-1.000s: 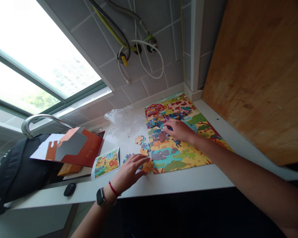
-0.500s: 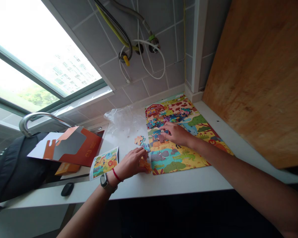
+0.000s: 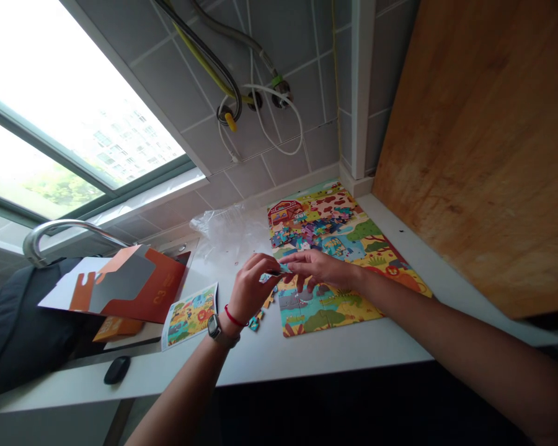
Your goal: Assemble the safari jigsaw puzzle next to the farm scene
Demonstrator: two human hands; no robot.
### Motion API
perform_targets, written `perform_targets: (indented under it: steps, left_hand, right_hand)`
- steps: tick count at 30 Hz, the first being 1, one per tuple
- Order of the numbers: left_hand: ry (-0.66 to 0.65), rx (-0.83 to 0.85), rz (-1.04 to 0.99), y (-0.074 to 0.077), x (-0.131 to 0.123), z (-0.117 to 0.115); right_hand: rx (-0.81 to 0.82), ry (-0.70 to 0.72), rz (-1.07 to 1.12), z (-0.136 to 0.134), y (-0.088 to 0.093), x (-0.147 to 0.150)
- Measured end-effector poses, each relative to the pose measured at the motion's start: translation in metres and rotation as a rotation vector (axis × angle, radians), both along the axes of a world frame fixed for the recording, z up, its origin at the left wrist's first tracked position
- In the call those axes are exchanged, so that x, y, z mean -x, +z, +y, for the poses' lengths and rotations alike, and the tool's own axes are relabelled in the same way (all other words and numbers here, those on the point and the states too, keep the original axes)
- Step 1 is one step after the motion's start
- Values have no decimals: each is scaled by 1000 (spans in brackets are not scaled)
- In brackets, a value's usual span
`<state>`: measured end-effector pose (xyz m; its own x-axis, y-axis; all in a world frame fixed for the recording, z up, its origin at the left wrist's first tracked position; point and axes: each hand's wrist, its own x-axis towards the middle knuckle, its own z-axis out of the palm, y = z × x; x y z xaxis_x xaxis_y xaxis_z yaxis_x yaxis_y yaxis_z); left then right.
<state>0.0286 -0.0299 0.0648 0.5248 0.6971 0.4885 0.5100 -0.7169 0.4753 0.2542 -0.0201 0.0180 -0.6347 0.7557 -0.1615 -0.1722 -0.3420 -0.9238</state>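
Note:
My hands meet above the left edge of a colourful animal jigsaw puzzle. Between their fingertips is a small light-blue puzzle piece. My left hand, with a watch and a red cord at the wrist, pinches it from the left. From the right, the thumb and fingers of my right hand close on the piece too. Loose puzzle pieces lie on the counter, partly hidden by my left hand. More loose pieces are heaped on the puzzle's upper part.
A picture sheet lies left of my left hand, with a black mouse near the counter's front edge. Farther left are an orange box and a black bag. Clear plastic wrap sits near the wall; a wooden board stands right.
My left hand has lifted from the orange pieces on the counter and moved up. My right hand has come down and left from the heap, and both now meet at a piece.

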Motion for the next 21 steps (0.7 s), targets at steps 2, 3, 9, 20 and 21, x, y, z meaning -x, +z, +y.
perform_targets:
  steps: [2, 3, 9, 20, 21]
  left_hand:
    - [-39, 17, 69, -3, -6, 1]
    - [-52, 33, 113, -4, -7, 1]
    - [15, 210, 329, -15, 33, -3]
    - [69, 458, 570, -25, 126, -29]
    - [76, 440, 544, -23, 125, -31]
  right_hand:
    - [-16, -78, 5, 2, -2, -1]
    - [-27, -125, -9, 4, -4, -1]
    - [-291, -319, -363, 25, -16, -13]
    - [-764, -853, -945, 45, -20, -49]
    - [-778, -862, -925, 45, -21, -48]
